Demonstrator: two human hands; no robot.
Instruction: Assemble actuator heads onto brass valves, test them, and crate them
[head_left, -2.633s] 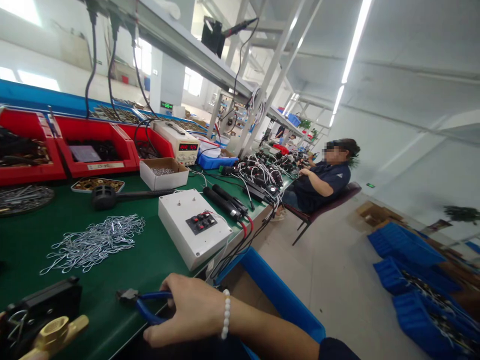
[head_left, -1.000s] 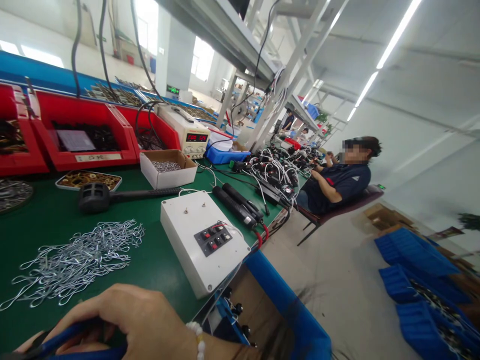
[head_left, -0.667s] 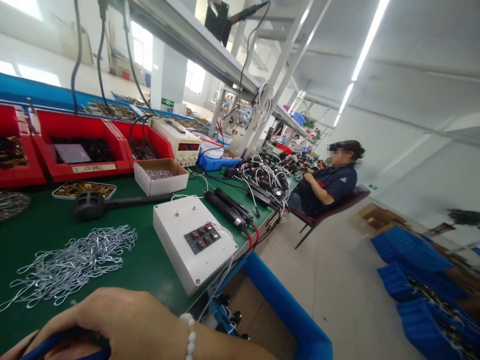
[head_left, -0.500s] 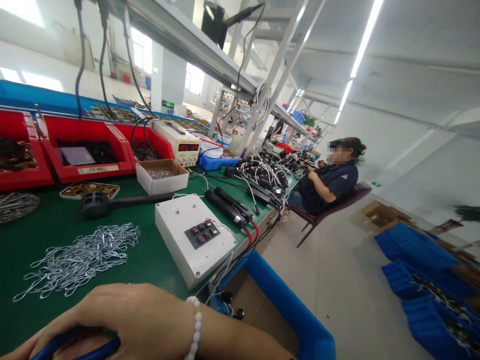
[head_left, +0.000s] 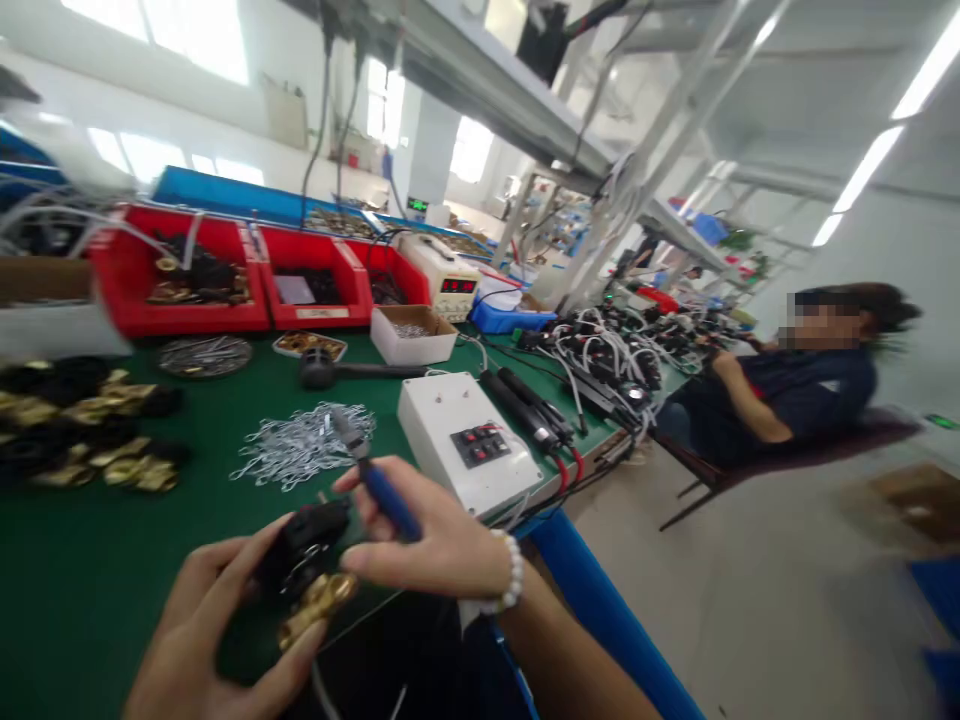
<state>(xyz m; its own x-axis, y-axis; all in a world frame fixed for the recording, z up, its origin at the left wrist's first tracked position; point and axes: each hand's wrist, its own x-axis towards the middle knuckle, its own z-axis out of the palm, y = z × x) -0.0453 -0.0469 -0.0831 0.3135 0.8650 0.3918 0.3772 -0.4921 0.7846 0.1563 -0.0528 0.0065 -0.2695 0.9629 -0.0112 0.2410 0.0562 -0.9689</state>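
My left hand (head_left: 210, 630) grips a black and brass valve part (head_left: 307, 565) just above the near edge of the green bench (head_left: 112, 560). My right hand (head_left: 427, 545) is closed round blue-handled pliers (head_left: 371, 470), their jaws pointing up and away. The two hands meet over the valve part, and the right fingers touch it. A heap of silver wire clips (head_left: 304, 445) lies just beyond the pliers.
A white switch box (head_left: 465, 440) sits right of the hands. Brass and black parts (head_left: 82, 425) pile at left. Red bins (head_left: 225, 275), a cardboard box (head_left: 412, 335) and a power supply (head_left: 442, 275) line the back. A seated person (head_left: 787, 390) works at right.
The view swung left and down. My right hand lifted the pliers off the bench, and my left hand came into view holding the valve part.
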